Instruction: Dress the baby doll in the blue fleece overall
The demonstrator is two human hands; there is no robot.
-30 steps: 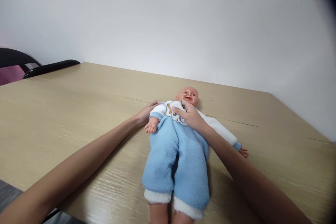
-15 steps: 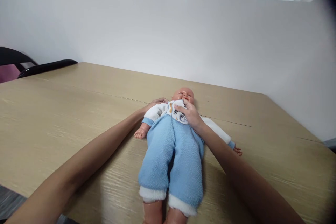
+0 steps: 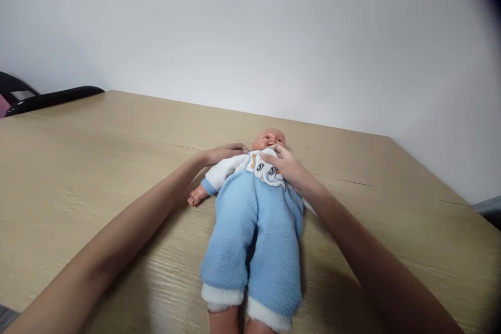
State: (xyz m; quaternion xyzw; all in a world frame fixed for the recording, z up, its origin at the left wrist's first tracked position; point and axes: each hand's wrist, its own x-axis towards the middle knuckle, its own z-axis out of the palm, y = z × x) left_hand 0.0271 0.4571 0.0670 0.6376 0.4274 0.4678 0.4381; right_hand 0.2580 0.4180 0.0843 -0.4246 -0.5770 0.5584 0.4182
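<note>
A baby doll lies on its back on the table, head away from me and legs toward me. It wears a fluffy blue and white outfit with an elephant face on the chest. My left hand is at the doll's shoulder on the left, fingers closed on the cloth beside the neck; its thumb is mostly hidden. Over the upper chest, my right hand pinches the outfit's collar just below the chin, between thumb and fingers. My right forearm covers most of the doll's arm on that side.
The wooden table has thin seams across its top. A white partition rises behind it. A black chair stands at the far left edge.
The doll's arm on the left has swung outward. My right hand has shifted slightly, uncovering more of the elephant face, and my forearm now hides the doll's other hand. The view has shifted slightly.
</note>
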